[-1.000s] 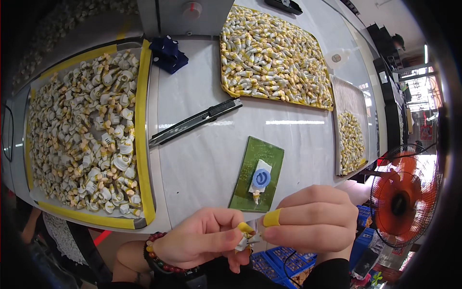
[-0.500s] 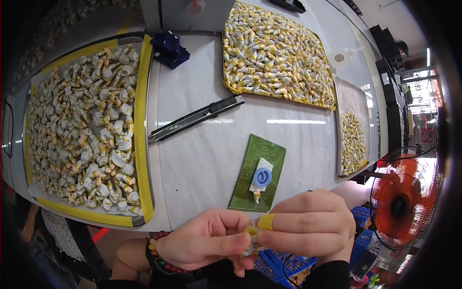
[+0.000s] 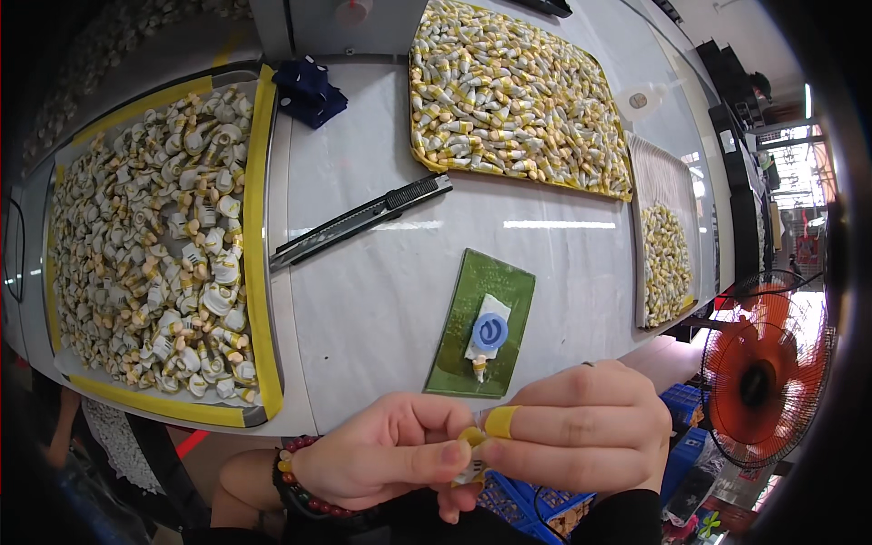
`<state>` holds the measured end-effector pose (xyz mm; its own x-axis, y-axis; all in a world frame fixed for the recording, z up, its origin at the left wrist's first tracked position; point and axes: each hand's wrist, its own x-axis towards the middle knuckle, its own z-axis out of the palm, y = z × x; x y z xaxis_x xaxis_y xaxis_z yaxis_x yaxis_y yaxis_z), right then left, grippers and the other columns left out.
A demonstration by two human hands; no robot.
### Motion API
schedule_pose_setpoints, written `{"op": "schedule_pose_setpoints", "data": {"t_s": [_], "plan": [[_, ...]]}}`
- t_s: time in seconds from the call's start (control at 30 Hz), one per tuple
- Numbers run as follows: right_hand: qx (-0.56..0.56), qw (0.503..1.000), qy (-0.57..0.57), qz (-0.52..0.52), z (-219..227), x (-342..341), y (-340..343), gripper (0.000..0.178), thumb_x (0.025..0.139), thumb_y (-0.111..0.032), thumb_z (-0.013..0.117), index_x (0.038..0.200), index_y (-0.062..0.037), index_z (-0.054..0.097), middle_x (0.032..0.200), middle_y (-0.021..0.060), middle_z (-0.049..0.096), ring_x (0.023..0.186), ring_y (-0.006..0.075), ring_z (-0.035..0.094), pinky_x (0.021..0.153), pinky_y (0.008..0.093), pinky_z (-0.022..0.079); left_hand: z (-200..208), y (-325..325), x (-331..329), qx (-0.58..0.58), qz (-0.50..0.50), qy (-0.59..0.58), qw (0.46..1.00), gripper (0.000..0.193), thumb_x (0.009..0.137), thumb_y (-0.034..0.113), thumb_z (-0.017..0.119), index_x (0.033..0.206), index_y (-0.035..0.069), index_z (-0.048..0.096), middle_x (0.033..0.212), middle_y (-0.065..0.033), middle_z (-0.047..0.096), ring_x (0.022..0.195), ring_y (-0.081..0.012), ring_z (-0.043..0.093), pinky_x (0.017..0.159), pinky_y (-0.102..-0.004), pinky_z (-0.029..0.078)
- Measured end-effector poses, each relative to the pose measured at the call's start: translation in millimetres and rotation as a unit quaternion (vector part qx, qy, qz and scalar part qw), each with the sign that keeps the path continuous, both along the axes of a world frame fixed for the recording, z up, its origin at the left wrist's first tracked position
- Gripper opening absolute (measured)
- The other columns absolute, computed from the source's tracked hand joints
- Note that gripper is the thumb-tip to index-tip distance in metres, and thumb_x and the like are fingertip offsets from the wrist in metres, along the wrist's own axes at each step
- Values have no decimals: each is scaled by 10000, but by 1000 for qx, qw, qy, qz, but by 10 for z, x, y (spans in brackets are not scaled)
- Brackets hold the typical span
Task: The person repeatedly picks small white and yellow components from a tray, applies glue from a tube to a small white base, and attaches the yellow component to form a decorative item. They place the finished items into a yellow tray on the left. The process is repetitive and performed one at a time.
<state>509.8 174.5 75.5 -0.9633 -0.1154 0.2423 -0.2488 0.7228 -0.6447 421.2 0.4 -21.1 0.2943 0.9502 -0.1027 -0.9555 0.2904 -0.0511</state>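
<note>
Risk: left hand (image 3: 381, 454) and right hand (image 3: 581, 436) pinch a small yellow-and-white plastic part (image 3: 472, 454) between fingertips off the table edge at 6 o'clock of the green mat (image 3: 459, 341); a slip likely drops it floorward.

A small yellow-capped piece (image 3: 471, 451) lies mostly hidden between both hands' fingertips; the far tray (image 3: 518, 91) of small tubes is cut off by the picture's top edge.
</note>
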Motion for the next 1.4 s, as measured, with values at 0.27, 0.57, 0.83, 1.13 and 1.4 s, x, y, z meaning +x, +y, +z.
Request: {"op": "schedule_pose_setpoints", "data": {"t_s": [0.27,0.57,0.83,1.13,1.4], "plan": [[24,999,21,24,-5,13,56,186,681,-73,668,863,-35,687,837,71,667,719,188,633,578,248,494,106,29,-95,7,31,67,997,211,915,180,559,1005,-5,516,872,-82,629,777,-118,621,722,-253,514],[-35,998,59,-10,-87,70,-17,141,702,-64,651,828,-3,670,860,116,667,741,230,651,607,266,521,230,1,-32,-27,182,280,942,316,792,92,709,1018,-40,531,973,-106,610,891,-135,585,801,-276,458],[23,995,84,52,-74,131,71,127,731,-39,629,845,-1,668,890,115,656,759,224,630,632,276,519,202,28,-70,0,192,372,908,310,729,25,752,971,-58,578,957,-136,625,888,-154,597,804,-289,471],[194,826,296,-439,233,618,891,133,756,105,602,860,22,598,822,108,609,760,180,559,663,281,461,178,-20,-41,-29,236,320,917,332,699,93,784,880,-76,563,757,-197,635,709,-264,631,628,-414,569],[205,862,-188,-423,-288,916,1774,118,737,-29,631,852,-2,626,829,122,617,782,279,589,694,344,466,177,-20,-83,-27,217,312,925,353,701,127,788,887,-60,554,750,-182,636,706,-254,623,615,-406,570]]}}
